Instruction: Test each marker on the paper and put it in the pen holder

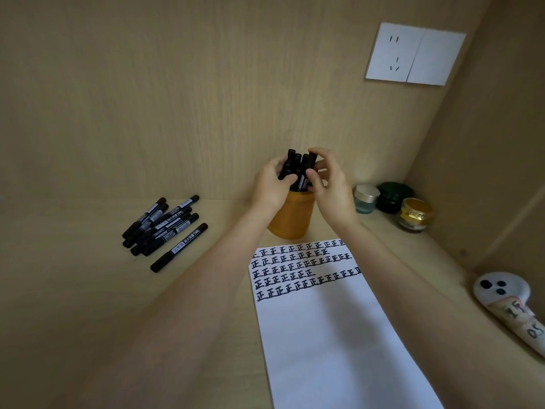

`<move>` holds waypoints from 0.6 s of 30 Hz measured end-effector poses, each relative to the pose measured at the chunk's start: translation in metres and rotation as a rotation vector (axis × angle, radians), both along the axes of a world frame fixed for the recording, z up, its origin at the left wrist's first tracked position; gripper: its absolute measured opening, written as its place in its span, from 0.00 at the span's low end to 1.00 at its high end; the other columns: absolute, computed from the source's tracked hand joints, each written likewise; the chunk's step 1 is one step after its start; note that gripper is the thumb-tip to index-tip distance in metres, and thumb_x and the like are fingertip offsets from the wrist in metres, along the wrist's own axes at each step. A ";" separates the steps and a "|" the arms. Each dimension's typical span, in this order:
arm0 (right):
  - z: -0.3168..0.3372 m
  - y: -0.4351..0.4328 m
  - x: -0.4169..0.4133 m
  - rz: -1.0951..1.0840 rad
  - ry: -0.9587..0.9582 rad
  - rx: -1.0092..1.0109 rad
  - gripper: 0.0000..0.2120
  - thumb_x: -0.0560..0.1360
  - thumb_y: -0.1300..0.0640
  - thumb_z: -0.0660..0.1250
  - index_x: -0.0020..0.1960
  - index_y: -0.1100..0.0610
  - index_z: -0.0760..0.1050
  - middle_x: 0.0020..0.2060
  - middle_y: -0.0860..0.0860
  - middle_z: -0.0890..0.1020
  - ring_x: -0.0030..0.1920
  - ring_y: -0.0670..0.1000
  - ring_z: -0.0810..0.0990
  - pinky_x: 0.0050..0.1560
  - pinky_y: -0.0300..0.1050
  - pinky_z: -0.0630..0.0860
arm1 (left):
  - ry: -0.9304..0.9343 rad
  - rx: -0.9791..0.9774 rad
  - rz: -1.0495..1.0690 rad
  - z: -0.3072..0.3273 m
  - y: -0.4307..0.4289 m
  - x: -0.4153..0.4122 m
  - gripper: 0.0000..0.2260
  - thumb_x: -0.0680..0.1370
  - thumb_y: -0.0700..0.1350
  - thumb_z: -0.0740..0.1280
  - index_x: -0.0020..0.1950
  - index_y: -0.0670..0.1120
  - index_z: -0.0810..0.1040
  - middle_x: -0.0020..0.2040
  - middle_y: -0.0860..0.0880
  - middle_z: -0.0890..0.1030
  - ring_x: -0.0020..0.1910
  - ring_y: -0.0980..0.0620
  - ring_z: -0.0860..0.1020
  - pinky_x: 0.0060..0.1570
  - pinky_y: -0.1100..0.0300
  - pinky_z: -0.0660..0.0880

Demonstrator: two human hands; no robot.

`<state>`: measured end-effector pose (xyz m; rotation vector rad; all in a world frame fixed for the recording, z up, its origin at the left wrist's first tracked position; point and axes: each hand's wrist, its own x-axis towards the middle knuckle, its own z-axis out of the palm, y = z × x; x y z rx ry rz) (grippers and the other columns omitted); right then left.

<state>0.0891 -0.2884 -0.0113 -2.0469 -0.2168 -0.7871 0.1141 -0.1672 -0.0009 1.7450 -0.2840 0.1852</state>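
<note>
The right hand (pixel 330 184) pinches one marker (pixel 308 165) between thumb and curled fingers, the cap end up and the lower end already inside the pen holder (pixel 292 219). Just beside it, the left hand (pixel 272 184) curls round the bunch of markers (pixel 292 163) standing in the same holder, apparently steadying them. The orange holder stands on the table (pixel 88 290) directly below both hands, touching or nearly touching the far edge of the paper (pixel 324 335).

The paper lies nearer the person than the hands. Its upper part carries six rows of the character "正" in black ink and the rest is blank.

Well out to the left of the left hand lies a pile of loose markers (pixel 165 228), capped. Their white labels have small print ending in "700"; the rest is too small to read. Judging by the full holder and this pile, the task looks roughly half done, with the pile still to test.

To the right of the right hand stand three small jars (pixel 393 199). Nearer the person on that side lies a white device (pixel 501 293) with taped notes, one seeming to read "DS".
</note>
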 end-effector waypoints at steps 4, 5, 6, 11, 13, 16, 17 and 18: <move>0.002 0.001 0.001 0.007 -0.026 -0.031 0.16 0.79 0.62 0.63 0.65 0.52 0.71 0.45 0.43 0.78 0.48 0.46 0.79 0.51 0.45 0.80 | -0.097 -0.002 0.011 0.002 0.001 0.003 0.18 0.77 0.30 0.61 0.66 0.40 0.73 0.63 0.45 0.77 0.64 0.51 0.74 0.60 0.69 0.67; 0.003 0.002 0.001 -0.019 -0.042 -0.072 0.16 0.78 0.63 0.64 0.65 0.54 0.72 0.48 0.45 0.79 0.48 0.46 0.78 0.50 0.39 0.78 | -0.108 0.009 0.010 0.001 0.002 0.004 0.18 0.78 0.31 0.60 0.66 0.41 0.73 0.63 0.45 0.77 0.64 0.52 0.74 0.59 0.70 0.66; 0.004 0.002 0.002 -0.053 -0.053 -0.117 0.16 0.77 0.63 0.65 0.64 0.55 0.73 0.51 0.48 0.79 0.49 0.46 0.78 0.49 0.36 0.75 | -0.111 0.024 0.011 0.000 0.002 0.004 0.17 0.78 0.31 0.60 0.66 0.41 0.73 0.63 0.45 0.77 0.64 0.52 0.74 0.58 0.71 0.66; -0.004 -0.003 0.002 -0.053 0.003 -0.285 0.17 0.75 0.63 0.68 0.64 0.58 0.74 0.58 0.52 0.76 0.56 0.49 0.75 0.56 0.45 0.74 | -0.134 0.110 0.024 -0.009 0.004 0.005 0.19 0.77 0.33 0.62 0.68 0.45 0.73 0.64 0.45 0.77 0.64 0.50 0.74 0.62 0.64 0.70; -0.007 -0.007 0.001 -0.110 -0.023 -0.363 0.18 0.77 0.60 0.66 0.66 0.58 0.73 0.58 0.54 0.75 0.61 0.52 0.69 0.60 0.45 0.70 | -0.135 0.111 0.022 -0.010 0.004 0.004 0.20 0.78 0.33 0.62 0.69 0.46 0.71 0.65 0.44 0.76 0.64 0.50 0.74 0.64 0.61 0.70; -0.011 -0.009 0.000 -0.142 0.001 -0.441 0.21 0.81 0.55 0.61 0.73 0.54 0.67 0.60 0.55 0.72 0.61 0.53 0.66 0.59 0.46 0.68 | -0.125 0.088 0.021 -0.012 0.006 0.001 0.22 0.78 0.32 0.61 0.70 0.46 0.69 0.65 0.44 0.75 0.65 0.50 0.73 0.62 0.64 0.68; -0.013 -0.008 -0.001 -0.163 0.011 -0.482 0.22 0.81 0.56 0.61 0.74 0.53 0.64 0.60 0.56 0.72 0.62 0.54 0.65 0.58 0.46 0.68 | -0.123 0.080 0.023 -0.013 0.008 0.000 0.22 0.78 0.32 0.61 0.70 0.46 0.68 0.66 0.44 0.75 0.66 0.50 0.72 0.61 0.65 0.68; -0.015 -0.007 -0.002 -0.182 0.022 -0.522 0.23 0.81 0.56 0.60 0.76 0.51 0.61 0.62 0.56 0.71 0.62 0.55 0.64 0.57 0.45 0.67 | -0.120 0.075 0.028 -0.014 0.010 -0.001 0.23 0.78 0.32 0.61 0.71 0.47 0.68 0.66 0.45 0.75 0.66 0.51 0.72 0.62 0.65 0.68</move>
